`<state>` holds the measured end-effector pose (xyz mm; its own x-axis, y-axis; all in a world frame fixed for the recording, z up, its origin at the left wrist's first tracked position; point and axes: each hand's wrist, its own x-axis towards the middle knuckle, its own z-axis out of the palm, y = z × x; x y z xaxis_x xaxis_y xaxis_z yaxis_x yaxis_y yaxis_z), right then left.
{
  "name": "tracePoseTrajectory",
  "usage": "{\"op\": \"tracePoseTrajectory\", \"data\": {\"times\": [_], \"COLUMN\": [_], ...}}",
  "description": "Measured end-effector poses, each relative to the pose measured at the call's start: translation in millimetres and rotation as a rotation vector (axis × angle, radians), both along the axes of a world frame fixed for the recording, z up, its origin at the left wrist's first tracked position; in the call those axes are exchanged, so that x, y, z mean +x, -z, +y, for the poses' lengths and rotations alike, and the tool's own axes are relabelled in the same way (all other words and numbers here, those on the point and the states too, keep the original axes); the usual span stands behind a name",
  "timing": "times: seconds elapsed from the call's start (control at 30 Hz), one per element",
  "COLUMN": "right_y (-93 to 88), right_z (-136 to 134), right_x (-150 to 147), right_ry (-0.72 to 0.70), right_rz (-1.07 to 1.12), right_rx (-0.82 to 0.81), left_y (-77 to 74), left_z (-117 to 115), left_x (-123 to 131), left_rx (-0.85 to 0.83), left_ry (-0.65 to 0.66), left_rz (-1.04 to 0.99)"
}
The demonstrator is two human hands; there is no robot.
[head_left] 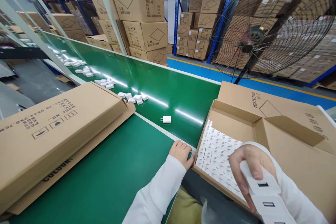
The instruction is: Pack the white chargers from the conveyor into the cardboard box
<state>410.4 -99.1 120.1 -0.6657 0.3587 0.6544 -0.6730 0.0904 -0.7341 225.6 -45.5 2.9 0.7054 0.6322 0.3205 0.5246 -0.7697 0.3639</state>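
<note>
My right hand (248, 168) is closed around a short stack of white charger blocks (265, 192), held over the open cardboard box (236, 115). The box holds a tightly packed layer of white chargers (217, 154). My left hand (181, 152) rests with curled fingers on the edge of the green table beside the box's left corner, with nothing visible in it. A single white charger (166, 119) lies on the green conveyor belt (168, 91) just beyond my left hand.
Several small groups of white chargers (132, 97) trail up the belt to the far left. A flattened cardboard carton (57, 129) lies on the green table at left. A large black fan (265, 28) stands right; stacked cartons (141, 17) fill shelving behind.
</note>
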Motion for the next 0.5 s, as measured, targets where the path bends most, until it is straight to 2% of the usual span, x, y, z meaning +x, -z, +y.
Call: {"op": "tracePoseTrajectory", "data": {"times": [0.23,0.4,0.5], "right_y": [-0.3,2.6,-2.0], "right_z": [-5.2,-3.5,-1.7], "right_x": [1.9,0.1,-1.4], "right_ry": [0.036,0.011,0.023], "right_rz": [-0.028,-0.016,-0.04], "right_rx": [0.003,0.006,0.031], "left_y": [1.5,0.2,0.2], "left_z": [0.5,-0.1,0.2], "left_x": [-0.2,0.1,0.1], "left_rx": [-0.002,0.016,0.021], "left_ry": [-0.006,0.001,-0.002], "left_rz": [-0.005,-0.008,-0.006]}}
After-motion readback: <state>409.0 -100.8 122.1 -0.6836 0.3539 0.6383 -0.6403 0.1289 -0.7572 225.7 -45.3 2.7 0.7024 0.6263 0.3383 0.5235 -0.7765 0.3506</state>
